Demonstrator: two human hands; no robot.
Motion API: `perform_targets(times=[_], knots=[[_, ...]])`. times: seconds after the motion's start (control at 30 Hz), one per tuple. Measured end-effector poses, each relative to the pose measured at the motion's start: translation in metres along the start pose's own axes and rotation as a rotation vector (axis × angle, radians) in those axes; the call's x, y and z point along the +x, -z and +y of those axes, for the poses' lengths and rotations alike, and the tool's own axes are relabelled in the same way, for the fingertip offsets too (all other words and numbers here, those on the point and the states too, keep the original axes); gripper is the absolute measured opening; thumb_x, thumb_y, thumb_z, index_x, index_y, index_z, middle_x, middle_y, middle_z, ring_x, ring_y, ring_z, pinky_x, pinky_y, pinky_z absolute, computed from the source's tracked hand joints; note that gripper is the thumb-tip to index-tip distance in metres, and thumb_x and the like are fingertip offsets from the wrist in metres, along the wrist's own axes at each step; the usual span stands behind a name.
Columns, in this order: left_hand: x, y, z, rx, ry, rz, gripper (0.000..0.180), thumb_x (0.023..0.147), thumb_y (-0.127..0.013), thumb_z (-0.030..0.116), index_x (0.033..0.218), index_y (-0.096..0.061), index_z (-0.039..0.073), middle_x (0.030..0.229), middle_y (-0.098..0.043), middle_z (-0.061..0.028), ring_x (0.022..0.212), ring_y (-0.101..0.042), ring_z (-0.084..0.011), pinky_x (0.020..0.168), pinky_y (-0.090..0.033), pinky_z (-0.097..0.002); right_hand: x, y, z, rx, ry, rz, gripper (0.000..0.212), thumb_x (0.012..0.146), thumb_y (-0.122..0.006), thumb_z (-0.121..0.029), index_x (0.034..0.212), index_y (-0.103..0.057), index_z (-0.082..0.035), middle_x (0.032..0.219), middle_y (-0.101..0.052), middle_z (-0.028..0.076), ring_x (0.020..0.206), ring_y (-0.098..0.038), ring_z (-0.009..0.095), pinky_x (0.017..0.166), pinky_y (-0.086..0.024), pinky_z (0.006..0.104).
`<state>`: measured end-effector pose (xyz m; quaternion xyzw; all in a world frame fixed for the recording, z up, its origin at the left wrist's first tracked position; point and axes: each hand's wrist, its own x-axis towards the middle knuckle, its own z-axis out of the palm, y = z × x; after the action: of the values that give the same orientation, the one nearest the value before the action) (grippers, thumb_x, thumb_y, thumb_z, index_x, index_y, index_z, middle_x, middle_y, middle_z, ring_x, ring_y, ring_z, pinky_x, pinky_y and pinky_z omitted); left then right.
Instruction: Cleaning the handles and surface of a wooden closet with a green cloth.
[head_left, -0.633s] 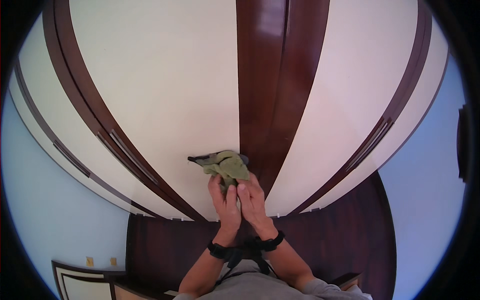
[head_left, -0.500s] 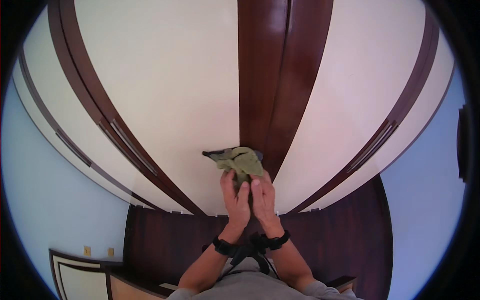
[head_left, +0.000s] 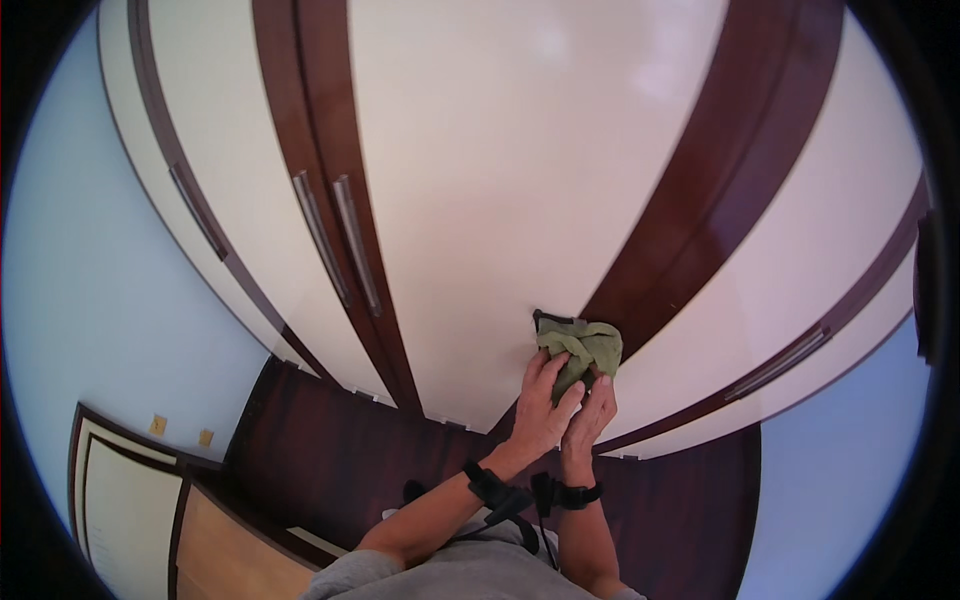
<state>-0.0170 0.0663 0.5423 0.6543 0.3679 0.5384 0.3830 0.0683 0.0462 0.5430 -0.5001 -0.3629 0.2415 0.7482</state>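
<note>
A crumpled olive-green cloth (head_left: 592, 348) with a dark strip at its left edge is bunched between my hands, in front of the wardrobe. My left hand (head_left: 543, 408) grips it from below left, with fingers bent over its folds. From below right, my right hand (head_left: 590, 420) holds it too, fingertips partly hidden by the fabric. Behind the cloth are a cream wardrobe door (head_left: 500, 200) and a dark brown vertical strip (head_left: 690, 225). Whether the cloth touches the door, I cannot tell.
Paired metal handles (head_left: 357, 245) sit on the brown strips at left, and another handle (head_left: 780, 362) at right. Dark wooden floor (head_left: 320, 450) lies below. A wooden cabinet (head_left: 230, 545) stands at lower left by the pale blue wall (head_left: 120, 300).
The view has turned, so the wardrobe appears tilted and the handles sit higher. My hands and the cloth are now further right in the picture, with the cloth still held.
</note>
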Motion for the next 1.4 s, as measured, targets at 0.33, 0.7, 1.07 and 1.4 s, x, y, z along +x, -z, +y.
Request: perform_targets(times=[0.33, 0.7, 1.07, 1.4], knots=[[0.021, 0.127, -0.038, 0.080, 0.067, 0.261, 0.061, 0.097, -0.076, 0.028, 0.145, -0.055, -0.002, 0.155, -0.045, -0.0329, 0.140, -0.048, -0.0493, 0.118, -0.041, -0.0525, -0.042, -0.125, 0.027, -0.065, 0.040, -0.295, 0.039, 0.117, -0.045, -0.026, 0.125, -0.066, 0.007, 0.120, -0.065, 0.014, 0.107, -0.061, 0.023, 0.096, -0.048, 0.0366], [0.028, 0.221, -0.065, 0.153, 0.109, 0.483, 0.058, 0.095, -0.077, 0.023, 0.145, -0.057, 0.001, 0.155, -0.042, -0.0310, 0.140, -0.047, -0.0483, 0.116, -0.042, -0.0541, -0.078, -0.221, 0.044, -0.073, -0.025, -0.499, 0.043, 0.118, -0.041, -0.025, 0.132, -0.065, 0.009, 0.135, -0.063, 0.017, 0.121, -0.060, 0.027, 0.107, -0.046, 0.0395], [0.021, 0.247, -0.106, 0.043, 0.141, 0.423, 0.054, 0.096, -0.076, 0.026, 0.141, -0.060, 0.002, 0.153, -0.047, -0.0317, 0.136, -0.051, -0.0488, 0.114, -0.044, -0.0539, -0.094, -0.230, 0.094, -0.127, -0.112, -0.429, 0.053, 0.117, -0.045, -0.039, 0.140, -0.062, 0.005, 0.131, -0.066, 0.012, 0.116, -0.064, 0.022, 0.103, -0.053, 0.0359], [-0.007, 0.280, -0.182, -0.213, 0.458, 0.390, 0.067, 0.104, -0.069, 0.030, 0.159, -0.045, -0.001, 0.165, -0.042, -0.0196, 0.146, -0.047, -0.0317, 0.122, -0.037, -0.0420, -0.116, -0.255, 0.147, -0.386, -0.284, -0.649, 0.039, 0.111, -0.052, -0.024, 0.132, -0.071, 0.003, 0.130, -0.069, 0.018, 0.114, -0.066, 0.028, 0.100, -0.051, 0.0379]])
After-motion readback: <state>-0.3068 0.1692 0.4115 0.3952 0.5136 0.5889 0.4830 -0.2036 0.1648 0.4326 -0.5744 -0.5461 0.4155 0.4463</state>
